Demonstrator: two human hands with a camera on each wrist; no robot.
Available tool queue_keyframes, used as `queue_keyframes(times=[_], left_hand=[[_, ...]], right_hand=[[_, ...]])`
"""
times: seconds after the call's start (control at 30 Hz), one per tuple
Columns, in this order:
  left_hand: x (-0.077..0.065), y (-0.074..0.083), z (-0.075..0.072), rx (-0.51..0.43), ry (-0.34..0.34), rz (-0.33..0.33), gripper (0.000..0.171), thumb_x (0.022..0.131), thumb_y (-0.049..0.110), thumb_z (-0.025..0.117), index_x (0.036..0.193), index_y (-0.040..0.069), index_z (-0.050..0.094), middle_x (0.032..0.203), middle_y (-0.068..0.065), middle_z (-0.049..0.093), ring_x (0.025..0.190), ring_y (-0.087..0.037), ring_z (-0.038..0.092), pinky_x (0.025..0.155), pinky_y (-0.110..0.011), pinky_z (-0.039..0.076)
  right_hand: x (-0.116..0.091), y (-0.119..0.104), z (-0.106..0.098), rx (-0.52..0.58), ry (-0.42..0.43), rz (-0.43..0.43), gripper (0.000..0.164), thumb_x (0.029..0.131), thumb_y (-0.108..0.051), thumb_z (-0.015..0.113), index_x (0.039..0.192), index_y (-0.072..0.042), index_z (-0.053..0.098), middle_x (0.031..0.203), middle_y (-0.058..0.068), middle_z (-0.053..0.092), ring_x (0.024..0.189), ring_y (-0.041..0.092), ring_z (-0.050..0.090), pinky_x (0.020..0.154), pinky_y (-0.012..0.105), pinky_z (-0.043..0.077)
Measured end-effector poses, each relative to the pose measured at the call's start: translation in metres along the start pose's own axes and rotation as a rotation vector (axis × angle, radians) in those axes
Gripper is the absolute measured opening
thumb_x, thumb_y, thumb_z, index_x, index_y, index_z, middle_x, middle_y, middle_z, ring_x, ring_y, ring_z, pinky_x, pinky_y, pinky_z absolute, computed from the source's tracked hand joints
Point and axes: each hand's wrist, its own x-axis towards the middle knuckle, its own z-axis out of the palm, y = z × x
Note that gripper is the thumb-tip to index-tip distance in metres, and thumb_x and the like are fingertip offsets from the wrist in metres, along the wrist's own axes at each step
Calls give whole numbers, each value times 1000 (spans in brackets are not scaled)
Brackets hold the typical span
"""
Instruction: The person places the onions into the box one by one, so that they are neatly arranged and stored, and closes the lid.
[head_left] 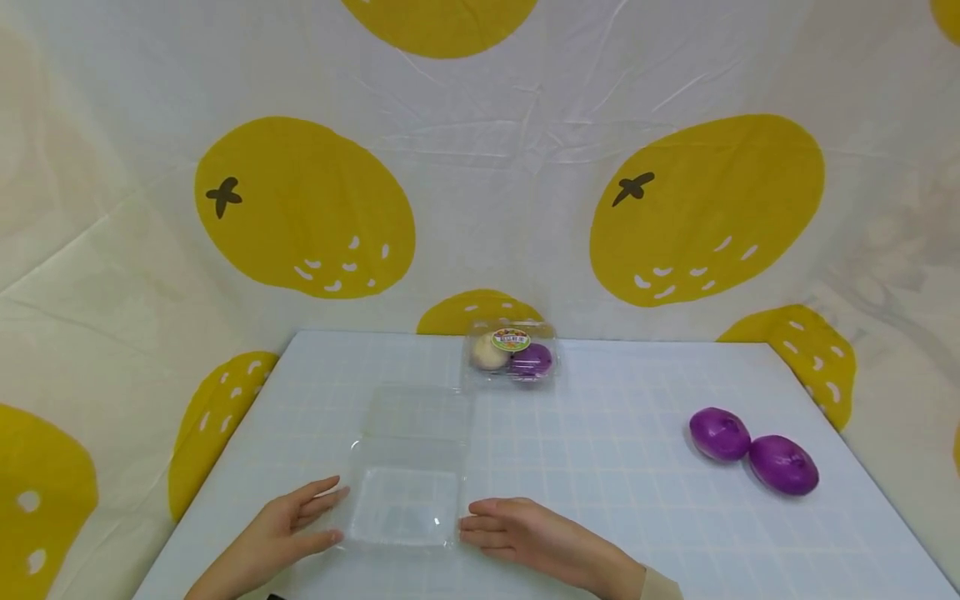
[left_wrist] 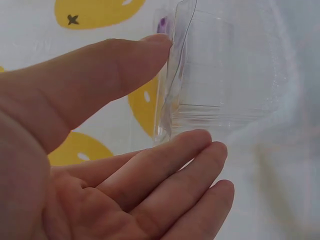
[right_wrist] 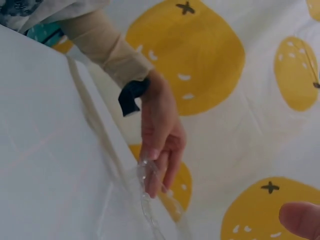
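2 hands flank 1 open clear container (head_left: 405, 504): it lies at 3 o'clock from the left hand (head_left: 281, 529), 9 o'clock from the right hand (head_left: 521, 534). Neither hand's fingers are clamped on it; contact is unclear. At its 1 o'clock, 1 closed clear box (head_left: 546, 335) holds 1 pale piece (head_left: 489, 353) and 1 purple piece (head_left: 531, 361); its 1 oval label (head_left: 512, 339) is too small to read. 2 loose purple onions (head_left: 783, 465) lie at the right hand's 2 o'clock.

Looks like a small cloth-walled booth, judging by creased white fabric (head_left: 502, 225) with yellow fruit prints (head_left: 307, 208) behind and beside a pale checked table (head_left: 600, 433).
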Motion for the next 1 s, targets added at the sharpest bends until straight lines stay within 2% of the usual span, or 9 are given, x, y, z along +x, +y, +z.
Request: queue_keyframes(times=[0.1, 0.17, 0.27, 0.33, 0.4, 0.53, 0.73, 0.9, 1.0], left_hand=[[1, 5, 6, 75, -1, 37, 74, 90, 30, 73, 145, -8, 41, 137, -18, 58, 122, -19, 58, 92, -18, 49], [1, 9, 10, 112, 1, 35, 75, 89, 33, 74, 145, -5, 42, 136, -13, 60, 123, -14, 56, 94, -17, 46], [3, 15, 19, 120, -6, 39, 76, 89, 35, 74, 145, -4, 42, 137, -13, 60, 126, -24, 55, 100, -35, 49], [5, 19, 26, 112, -15, 35, 77, 88, 35, 75, 146, -4, 42, 137, -14, 59, 127, -33, 53, 100, -49, 47], [8, 22, 33, 87, -30, 27, 78, 87, 35, 76, 145, -5, 42, 136, -16, 59, 127, -38, 53, 99, -55, 45], [12, 27, 46, 53, -52, 20, 78, 86, 34, 78, 144, -5, 43, 133, -20, 60, 126, -40, 54, 98, -54, 46], [20, 37, 67, 46, -28, 29, 81, 82, 33, 81, 142, -8, 45, 128, -22, 63, 123, -40, 57, 98, -59, 44], [28, 50, 85, 57, -22, 14, 85, 80, 36, 83, 139, -12, 45, 125, -23, 65, 123, -42, 56, 99, -64, 41], [32, 56, 93, 76, -17, 29, 85, 80, 37, 83, 137, -14, 46, 123, -23, 65, 124, -44, 55, 99, -64, 41]], right_hand=[[-7, 2, -5, -4, 8, -9, 68, 107, -32, 38, 146, 21, 20, 148, 36, 37, 139, 40, 39, 115, 44, 32], [-11, 3, -10, -8, 25, -18, 66, 107, -32, 40, 145, 20, 25, 144, 34, 43, 135, 38, 45, 113, 42, 36], [-18, 5, -17, -22, 48, -36, 60, 106, -29, 42, 142, 19, 33, 137, 30, 53, 129, 35, 53, 111, 41, 40], [-23, 6, -22, -37, 64, -45, 57, 106, -27, 43, 140, 18, 39, 133, 27, 57, 125, 34, 57, 108, 39, 43], [-28, 6, -28, -55, 80, -47, 53, 106, -26, 43, 137, 17, 43, 129, 25, 61, 121, 33, 60, 106, 38, 46], [-39, 7, -39, -89, 110, -41, 51, 106, -27, 44, 134, 15, 48, 123, 25, 64, 114, 34, 64, 101, 37, 50], [-56, 6, -54, -163, 133, -62, 50, 107, -26, 42, 135, 14, 49, 120, 25, 65, 111, 39, 64, 99, 39, 52], [-70, 2, -64, -248, 136, -87, 48, 108, -24, 39, 135, 14, 48, 120, 29, 63, 111, 44, 62, 98, 38, 52], [-78, 1, -71, -278, 148, -88, 47, 108, -23, 38, 134, 14, 50, 119, 31, 64, 110, 44, 64, 97, 38, 52]])
